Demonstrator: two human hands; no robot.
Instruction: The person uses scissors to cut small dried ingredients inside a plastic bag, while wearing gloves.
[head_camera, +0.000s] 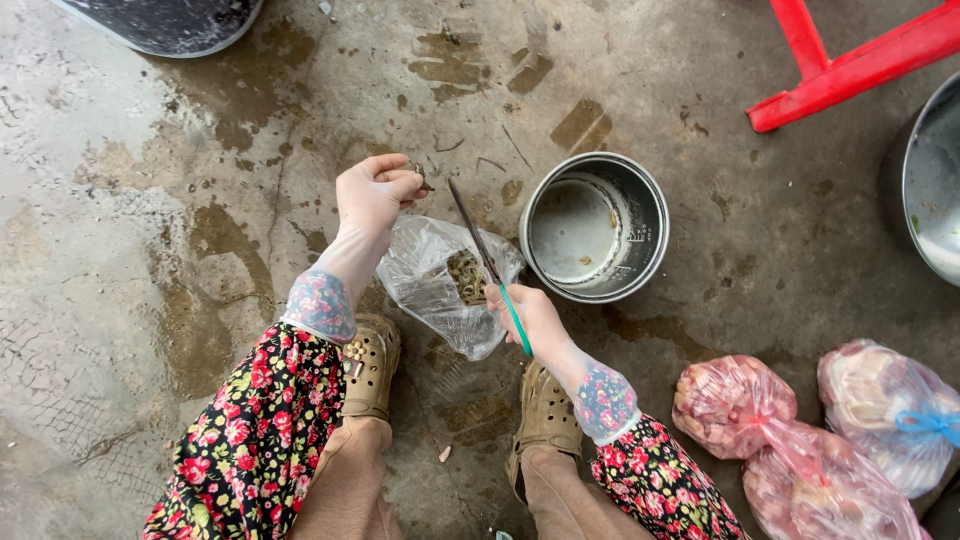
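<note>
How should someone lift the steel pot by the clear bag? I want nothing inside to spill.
Grip the steel pot by its rim with both hands from above, on opposite sides: it stands upright, mouth open, no handle visible. The clear bag crowds its left side.

Open wet floor (130, 220) is being left free to the left of the hands. Passage to the right is being blocked by the steel pot (594, 226), just beside the clear bag (440, 285); farther right, room is being taken by tied pink bags (790, 440) and a red stool (850, 60).

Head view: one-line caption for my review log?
Gloved left hand pinches a small piece, right hand holds scissors over a clear bag.
</note>
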